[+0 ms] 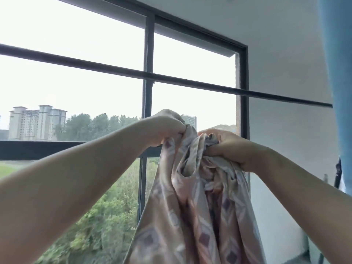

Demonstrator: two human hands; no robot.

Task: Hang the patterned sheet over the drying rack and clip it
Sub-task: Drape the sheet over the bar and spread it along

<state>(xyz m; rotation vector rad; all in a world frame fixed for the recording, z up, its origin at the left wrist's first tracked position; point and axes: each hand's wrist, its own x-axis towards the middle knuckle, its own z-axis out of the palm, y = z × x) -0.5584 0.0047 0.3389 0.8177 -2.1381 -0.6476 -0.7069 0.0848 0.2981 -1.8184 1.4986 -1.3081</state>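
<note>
- Our left hand point(167, 130) is clenched on a bunched top fold of the patterned sheet point(190, 216), held up in front of the window frame point(148, 54).
- The sheet hangs as a gathered column from both fists down past the bottom of view. None of it lies over the drying rack rail point(266, 94) yet, which slants above our hands from the left edge down toward the right.
- Our right hand point(228, 147) grasps another wad of the same cloth just beside the left, fingers curled into it.
- We judge this the lifting step: the hanging is not yet done and the clipping not begun, and we see no clip.
- The next move calls for raising the bunch over the rail and letting part of it drop behind. Then we draw our hands apart along the rail to spread the cloth.
- For room, the rail's long run to the left carries nothing we can see — that is the open side. To the right it ends at a hanging blue cloth point(335, 54) near the wall point(285, 54), so spreading that way looks cramped.
</note>
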